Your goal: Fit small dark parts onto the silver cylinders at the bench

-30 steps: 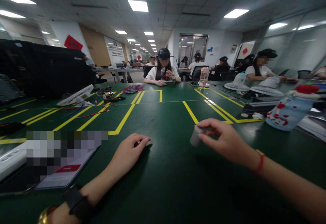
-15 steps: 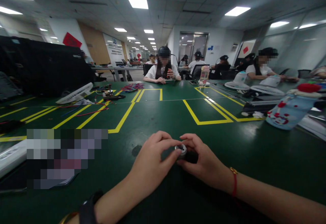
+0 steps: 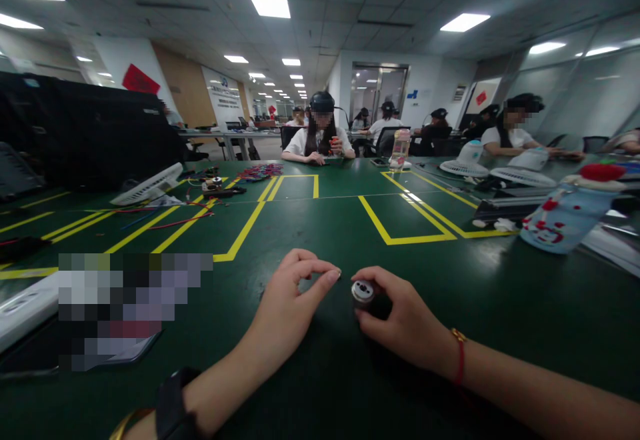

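Note:
My right hand [image 3: 395, 310] curls its thumb and fingers round a short metal cylinder [image 3: 363, 291], which stands upright on the green table. The cylinder's pale round top shows a dark centre and small dark holes; its right side is hidden by the fingers. Left of it, my left hand [image 3: 303, 290] is closed in a pinch, thumb against forefinger. A tiny light speck [image 3: 339, 273] shows at the fingertips, too small to name. The left hand is apart from the cylinder.
A white power strip [image 3: 30, 300] and a blurred-out item lie front left. Wires [image 3: 185, 220] and a white fan [image 3: 147, 187] are farther back. A blue bottle [image 3: 565, 217] stands right, near more fans [image 3: 523, 178]. A co-worker [image 3: 320, 130] sits opposite.
My left hand has moved left, off the metal cylinder, with its fingertips pinched together. My right hand stays round the cylinder, whose top now shows more fully.

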A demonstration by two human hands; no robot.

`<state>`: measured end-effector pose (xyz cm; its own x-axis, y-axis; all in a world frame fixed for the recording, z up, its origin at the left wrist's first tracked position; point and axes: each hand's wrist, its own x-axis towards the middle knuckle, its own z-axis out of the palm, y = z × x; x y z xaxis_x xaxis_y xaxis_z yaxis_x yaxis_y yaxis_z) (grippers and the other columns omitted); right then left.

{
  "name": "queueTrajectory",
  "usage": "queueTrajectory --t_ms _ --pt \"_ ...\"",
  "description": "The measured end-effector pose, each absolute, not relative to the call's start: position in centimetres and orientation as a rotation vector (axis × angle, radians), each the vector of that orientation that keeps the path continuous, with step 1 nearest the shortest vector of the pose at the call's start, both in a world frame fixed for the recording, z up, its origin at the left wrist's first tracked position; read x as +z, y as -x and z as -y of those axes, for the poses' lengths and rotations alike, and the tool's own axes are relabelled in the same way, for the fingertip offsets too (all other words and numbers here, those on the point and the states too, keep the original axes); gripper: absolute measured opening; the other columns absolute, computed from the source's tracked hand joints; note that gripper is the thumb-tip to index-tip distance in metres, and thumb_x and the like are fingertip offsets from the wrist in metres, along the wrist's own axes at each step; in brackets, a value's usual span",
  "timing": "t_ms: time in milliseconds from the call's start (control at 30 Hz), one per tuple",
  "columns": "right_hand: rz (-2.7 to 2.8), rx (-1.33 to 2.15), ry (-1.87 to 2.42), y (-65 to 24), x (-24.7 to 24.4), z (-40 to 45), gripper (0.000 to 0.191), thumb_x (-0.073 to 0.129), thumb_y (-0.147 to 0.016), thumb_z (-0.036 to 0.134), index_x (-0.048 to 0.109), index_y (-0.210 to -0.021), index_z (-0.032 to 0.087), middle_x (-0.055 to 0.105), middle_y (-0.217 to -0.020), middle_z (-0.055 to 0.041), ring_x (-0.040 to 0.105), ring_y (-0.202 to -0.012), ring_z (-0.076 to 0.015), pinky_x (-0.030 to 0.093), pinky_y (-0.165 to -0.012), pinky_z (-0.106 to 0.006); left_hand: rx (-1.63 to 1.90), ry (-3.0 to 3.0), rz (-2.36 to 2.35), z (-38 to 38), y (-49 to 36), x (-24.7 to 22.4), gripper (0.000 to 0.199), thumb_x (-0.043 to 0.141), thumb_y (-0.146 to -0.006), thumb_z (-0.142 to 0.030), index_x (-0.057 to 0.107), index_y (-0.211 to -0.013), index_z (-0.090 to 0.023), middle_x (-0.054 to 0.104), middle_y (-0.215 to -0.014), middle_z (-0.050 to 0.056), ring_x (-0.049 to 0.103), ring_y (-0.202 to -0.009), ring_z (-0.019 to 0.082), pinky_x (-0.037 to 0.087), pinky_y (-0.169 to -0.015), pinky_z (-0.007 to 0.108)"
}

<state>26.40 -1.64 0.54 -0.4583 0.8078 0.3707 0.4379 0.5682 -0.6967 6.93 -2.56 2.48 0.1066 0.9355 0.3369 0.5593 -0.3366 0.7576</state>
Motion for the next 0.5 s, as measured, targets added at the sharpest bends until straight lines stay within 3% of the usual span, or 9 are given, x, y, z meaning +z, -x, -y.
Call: queueTrajectory --t_ms 233,367,500 --pt "2.108 0.629 1.035 -26.4 0.3 1.8 0.031 0.058 -0.069 0.017 0.050 -0.099 0.019 0.058 -0.092 -0.0008 0.054 -0.081 -0.0112 0.044 -0.072 -0.025 0.752 -2.164 -1.484 2.1 -7.3 -0.2 0.015 0.059 -0.078 -0.038 0.073 -0.081 -0.032 0.060 -0.086 0.002 0.053 -0.088 0.023 0.040 -0.078 0.037" --pt "2.077 0.568 1.158 -27.3 1.5 0.8 0.027 0.057 -0.070 0.022 0.050 -0.096 0.018 0.059 -0.087 -0.0016 0.054 -0.074 -0.0114 0.044 -0.066 -0.024 0.770 -2.100 -1.436 2.1 -7.0 0.1 0.020 0.057 -0.080 -0.038 0.072 -0.091 -0.031 0.061 -0.089 0.003 0.056 -0.089 0.021 0.042 -0.080 0.035" --pt "1.962 0.301 1.571 -33.1 3.5 -3.6 0.034 0.058 -0.069 0.032 0.051 -0.099 0.018 0.060 -0.089 -0.0049 0.057 -0.073 -0.0150 0.044 -0.064 -0.027 0.873 -1.926 -1.491 1.7 -4.4 1.2 0.034 0.046 -0.085 -0.044 0.068 -0.105 -0.026 0.063 -0.095 0.004 0.059 -0.086 0.020 0.045 -0.077 0.032"
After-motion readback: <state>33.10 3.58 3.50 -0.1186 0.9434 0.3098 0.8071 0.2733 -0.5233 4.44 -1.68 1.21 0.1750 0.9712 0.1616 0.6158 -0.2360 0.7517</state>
